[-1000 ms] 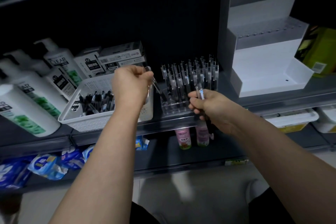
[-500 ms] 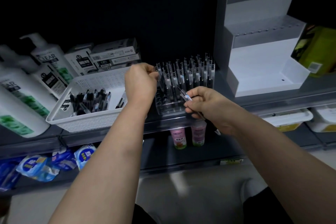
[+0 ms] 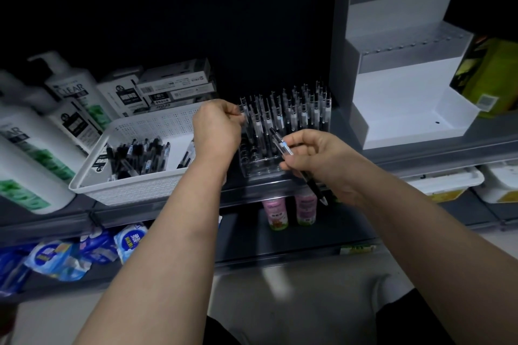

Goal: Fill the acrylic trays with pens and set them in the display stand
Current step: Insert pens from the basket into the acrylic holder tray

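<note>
A clear acrylic tray [image 3: 259, 169] stands on the shelf with several pens [image 3: 297, 110] upright in its back rows. Its front rows show bare holes. My left hand [image 3: 217, 127] pinches the top of a pen at the tray's left edge. My right hand [image 3: 319, 157] grips a pen [image 3: 281, 145] that slants across the tray's front, tip down past the shelf edge. A white basket [image 3: 134, 185] to the left holds several loose pens [image 3: 140, 155]. The white stepped display stand [image 3: 406, 98] sits to the right, its steps bare.
Large white shampoo bottles [image 3: 30, 154] and pen boxes [image 3: 173, 87] crowd the left of the shelf. A yellow-green pack [image 3: 493, 75] stands right of the stand. Pink bottles [image 3: 304, 209] and blue packs [image 3: 61, 258] sit on the shelf below, white bins [image 3: 448, 182] at lower right.
My left hand moved from above the basket to the tray's left edge with a pen. My right hand turned its pen from upright to slanting, tip down.
</note>
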